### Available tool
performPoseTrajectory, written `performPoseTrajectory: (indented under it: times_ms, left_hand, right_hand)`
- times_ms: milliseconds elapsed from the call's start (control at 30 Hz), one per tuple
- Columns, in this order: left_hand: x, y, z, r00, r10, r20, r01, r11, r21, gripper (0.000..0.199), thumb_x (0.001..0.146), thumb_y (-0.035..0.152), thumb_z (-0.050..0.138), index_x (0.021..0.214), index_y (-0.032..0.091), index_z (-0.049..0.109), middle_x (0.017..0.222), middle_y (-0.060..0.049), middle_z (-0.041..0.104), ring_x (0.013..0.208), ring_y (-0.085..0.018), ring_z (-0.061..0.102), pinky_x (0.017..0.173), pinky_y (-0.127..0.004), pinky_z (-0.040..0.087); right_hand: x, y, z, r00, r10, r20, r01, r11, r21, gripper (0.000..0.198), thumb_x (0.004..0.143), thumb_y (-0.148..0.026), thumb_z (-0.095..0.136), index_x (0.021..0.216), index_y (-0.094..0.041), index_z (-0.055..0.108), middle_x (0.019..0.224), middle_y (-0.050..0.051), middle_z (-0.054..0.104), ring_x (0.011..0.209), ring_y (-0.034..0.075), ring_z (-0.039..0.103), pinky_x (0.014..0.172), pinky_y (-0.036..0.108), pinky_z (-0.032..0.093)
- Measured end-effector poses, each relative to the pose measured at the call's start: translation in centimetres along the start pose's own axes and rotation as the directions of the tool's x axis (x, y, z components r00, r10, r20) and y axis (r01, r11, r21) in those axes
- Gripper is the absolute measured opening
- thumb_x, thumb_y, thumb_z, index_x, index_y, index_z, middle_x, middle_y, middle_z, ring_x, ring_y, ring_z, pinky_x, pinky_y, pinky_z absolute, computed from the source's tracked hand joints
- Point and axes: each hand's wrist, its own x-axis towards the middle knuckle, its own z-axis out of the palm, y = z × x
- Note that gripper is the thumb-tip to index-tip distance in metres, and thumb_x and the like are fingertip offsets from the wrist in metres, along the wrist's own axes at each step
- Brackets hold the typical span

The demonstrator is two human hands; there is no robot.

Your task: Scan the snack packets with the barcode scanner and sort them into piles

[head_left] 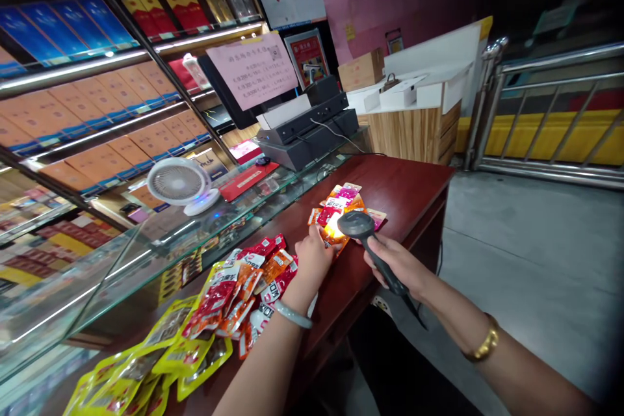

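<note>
My right hand is wrapped round the handle of a black barcode scanner. The scanner's light falls on an orange snack packet, which my left hand pinches at its near edge. Beyond it lies a small pile of red, orange and pink snack packets on the dark red counter. Left of my left forearm is a larger heap of red and orange snack packets. Yellow-edged snack packets lie nearest the front left.
A glass display case runs along the counter's left side, with a white fan on it. Behind stand a monitor with a pink sign and a dark till. Metal railing stands at right; stocked shelves at left.
</note>
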Motion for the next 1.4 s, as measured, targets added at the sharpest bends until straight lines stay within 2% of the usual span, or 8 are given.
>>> performPoseTrajectory:
  times_ms: [167, 367, 500, 600, 800, 1033, 1200, 1400]
  left_hand:
    - [-2.2, -2.5, -2.0, 0.999, -0.049, -0.008, 0.049, 0.998, 0.025, 0.055, 0.079, 0.048, 0.065, 0.122, 0.018, 0.046, 0.102, -0.01, 0.071, 0.099, -0.028, 0.066, 0.087, -0.035, 0.041]
    - [-4.4, -9.0, -4.9, 0.989, -0.122, -0.083, 0.136, 0.971, 0.196, 0.06, 0.086, 0.045, 0.054, 0.141, 0.025, 0.039, 0.11, -0.012, 0.069, 0.105, -0.03, 0.063, 0.092, -0.045, 0.04]
    - [-5.4, -11.7, -4.9, 0.983, -0.111, -0.144, 0.157, 0.917, 0.366, 0.049, 0.085, 0.044, 0.054, 0.13, 0.024, 0.057, 0.126, -0.015, 0.059, 0.118, -0.036, 0.051, 0.094, -0.049, 0.038]
    - [-5.5, -11.9, -4.3, 0.98, -0.075, -0.186, 0.145, 0.905, 0.401, 0.048, 0.085, 0.04, 0.054, 0.131, 0.025, 0.057, 0.142, -0.016, 0.046, 0.129, -0.037, 0.04, 0.098, -0.05, 0.035]
    - [-3.9, -8.5, -3.3, 0.977, -0.001, -0.214, 0.067, 0.952, 0.298, 0.039, 0.088, 0.037, 0.052, 0.126, 0.029, 0.061, 0.143, -0.009, 0.048, 0.133, -0.032, 0.035, 0.105, -0.049, 0.03]
    - [-0.6, 0.1, -0.5, 0.983, 0.134, -0.122, -0.123, 0.988, 0.09, 0.04, 0.088, 0.051, 0.053, 0.117, 0.028, 0.066, 0.121, -0.009, 0.063, 0.115, -0.028, 0.051, 0.095, -0.042, 0.039]
    - [1.0, 5.4, 1.9, 0.98, 0.186, -0.066, -0.18, 0.979, 0.093, 0.033, 0.09, 0.04, 0.049, 0.111, 0.021, 0.065, 0.115, -0.013, 0.064, 0.113, -0.03, 0.053, 0.09, -0.042, 0.041]
    - [1.1, 7.3, 2.8, 0.983, 0.171, -0.067, -0.161, 0.978, 0.135, 0.043, 0.079, 0.041, 0.064, 0.11, 0.012, 0.057, 0.113, -0.018, 0.063, 0.113, -0.033, 0.055, 0.088, -0.041, 0.041]
  right_hand:
    - [-0.2, 0.4, 2.2, 0.998, 0.05, 0.046, -0.05, 0.999, 0.002, 0.047, 0.083, -0.065, 0.055, 0.1, -0.022, 0.051, 0.06, -0.009, 0.046, 0.036, 0.006, 0.042, 0.033, 0.017, 0.032]
    - [-0.4, 2.2, 4.4, 0.99, 0.098, 0.103, -0.098, 0.995, -0.01, 0.043, 0.083, -0.063, 0.056, 0.092, -0.022, 0.047, 0.061, -0.009, 0.048, 0.036, 0.004, 0.041, 0.034, 0.016, 0.032]
    - [-0.5, 3.3, 5.1, 0.985, 0.1, 0.138, -0.098, 0.995, -0.024, 0.045, 0.082, -0.065, 0.055, 0.091, -0.022, 0.046, 0.06, -0.01, 0.049, 0.035, 0.004, 0.042, 0.033, 0.017, 0.032]
    - [-0.8, 3.4, 5.0, 0.984, 0.11, 0.143, -0.105, 0.994, -0.037, 0.046, 0.082, -0.067, 0.055, 0.089, -0.022, 0.044, 0.061, -0.01, 0.049, 0.034, 0.004, 0.041, 0.032, 0.016, 0.032]
    - [-1.8, 3.3, 2.8, 0.991, 0.1, 0.094, -0.099, 0.995, -0.02, 0.047, 0.082, -0.067, 0.055, 0.094, -0.022, 0.047, 0.062, -0.009, 0.049, 0.035, 0.004, 0.042, 0.032, 0.016, 0.032]
    - [-2.9, 2.9, -0.5, 0.997, 0.075, -0.002, -0.076, 0.997, -0.023, 0.047, 0.082, -0.067, 0.055, 0.094, -0.022, 0.048, 0.062, -0.009, 0.048, 0.036, 0.004, 0.042, 0.033, 0.016, 0.033]
    - [-3.9, 2.5, -2.7, 0.993, 0.066, -0.094, -0.068, 0.998, -0.014, 0.046, 0.083, -0.067, 0.054, 0.094, -0.023, 0.047, 0.061, -0.009, 0.048, 0.035, 0.004, 0.042, 0.032, 0.016, 0.033]
    - [-4.7, 2.1, -4.3, 0.988, 0.04, -0.152, -0.04, 0.999, 0.0, 0.044, 0.085, -0.064, 0.053, 0.096, -0.022, 0.048, 0.062, -0.008, 0.049, 0.036, 0.004, 0.043, 0.034, 0.016, 0.033]
